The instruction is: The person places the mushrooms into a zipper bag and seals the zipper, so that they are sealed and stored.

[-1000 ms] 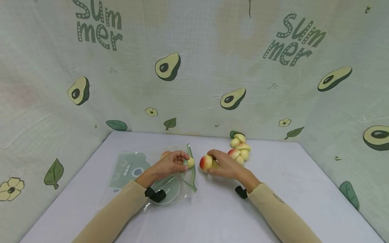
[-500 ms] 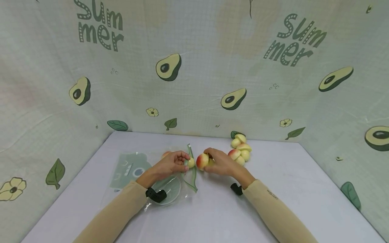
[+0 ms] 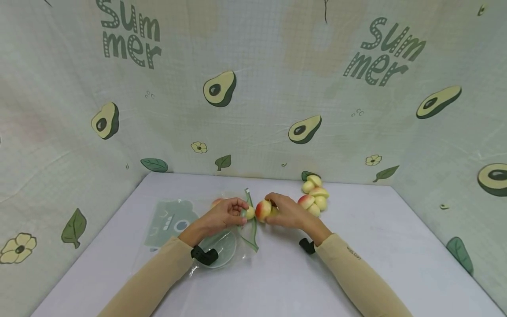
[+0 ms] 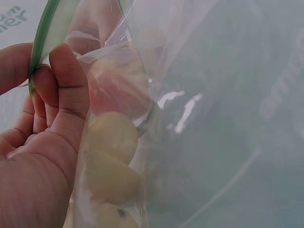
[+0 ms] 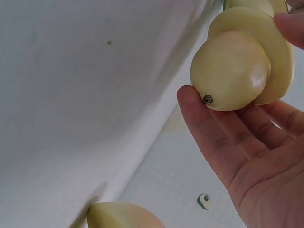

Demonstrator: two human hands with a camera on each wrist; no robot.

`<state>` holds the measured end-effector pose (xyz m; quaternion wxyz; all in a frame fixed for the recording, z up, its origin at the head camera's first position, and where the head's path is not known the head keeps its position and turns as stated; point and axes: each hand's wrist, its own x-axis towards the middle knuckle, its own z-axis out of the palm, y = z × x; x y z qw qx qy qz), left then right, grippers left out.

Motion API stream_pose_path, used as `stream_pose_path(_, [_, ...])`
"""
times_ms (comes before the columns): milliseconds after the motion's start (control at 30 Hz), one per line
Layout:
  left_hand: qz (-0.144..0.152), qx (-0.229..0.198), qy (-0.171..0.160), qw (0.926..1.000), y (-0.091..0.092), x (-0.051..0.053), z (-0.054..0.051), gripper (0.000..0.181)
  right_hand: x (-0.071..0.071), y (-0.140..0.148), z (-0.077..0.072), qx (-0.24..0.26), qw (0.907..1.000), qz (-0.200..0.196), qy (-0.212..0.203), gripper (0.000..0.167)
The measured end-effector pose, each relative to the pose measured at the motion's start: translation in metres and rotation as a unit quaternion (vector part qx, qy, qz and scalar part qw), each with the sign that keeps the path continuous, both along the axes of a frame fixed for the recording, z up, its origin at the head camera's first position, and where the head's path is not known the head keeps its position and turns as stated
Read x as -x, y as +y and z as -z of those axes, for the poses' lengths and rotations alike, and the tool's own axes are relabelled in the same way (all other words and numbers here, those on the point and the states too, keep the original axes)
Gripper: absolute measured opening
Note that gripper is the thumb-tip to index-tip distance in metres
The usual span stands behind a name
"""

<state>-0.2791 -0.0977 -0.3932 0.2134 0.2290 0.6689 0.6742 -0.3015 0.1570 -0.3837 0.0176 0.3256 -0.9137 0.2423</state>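
A clear zip bag with a green seal [image 3: 252,240] lies left of centre. My left hand [image 3: 220,216] pinches its green-edged mouth [image 4: 42,40] between thumb and fingers. Inside the bag, yellow and red fruit-like pieces [image 4: 110,137] show through the plastic in the left wrist view. My right hand [image 3: 291,214] grips a red-and-yellow piece [image 3: 263,211] just right of the bag's mouth. In the right wrist view a round pale-yellow piece [image 5: 230,71] with a dark stem spot rests against a wider one, the fingers [image 5: 223,133] under them.
Several yellow and red pieces [image 3: 318,192] stand in a cluster at the back right of the white table [image 3: 340,264]. The bag's printed part [image 3: 166,224] spreads to the left of my left hand. Patterned cloth [image 3: 261,88] hangs behind and beside the table.
My right hand has moved left with its piece, up to the bag's mouth, then stayed nearly still. My left hand has kept its hold on the bag with little movement.
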Motion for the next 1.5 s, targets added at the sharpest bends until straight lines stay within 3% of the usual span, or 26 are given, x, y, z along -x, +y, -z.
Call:
stream_pose_path(300, [0.009, -0.011, -0.015, 0.9998, 0.001, 0.0, 0.001, 0.048, 0.001, -0.003, 0.0, -0.006, 1.0, -0.002, -0.003, 0.051])
stream_pose_path(533, [0.02, -0.011, -0.008, 0.9997, 0.002, 0.001, 0.003, 0.044, 0.001, -0.008, 0.0, -0.017, 0.9998, -0.011, 0.007, 0.048])
stream_pose_path(1100, [0.006, 0.008, 0.005, 0.9999, 0.003, 0.001, 0.004, 0.042, 0.005, -0.011, 0.002, 0.007, 0.9997, -0.023, -0.005, 0.05])
stream_pose_path(1500, [-0.002, 0.014, -0.001, 0.9999, 0.004, -0.001, 0.002, 0.041, 0.004, -0.018, 0.002, 0.012, 0.9998, -0.005, -0.016, 0.047])
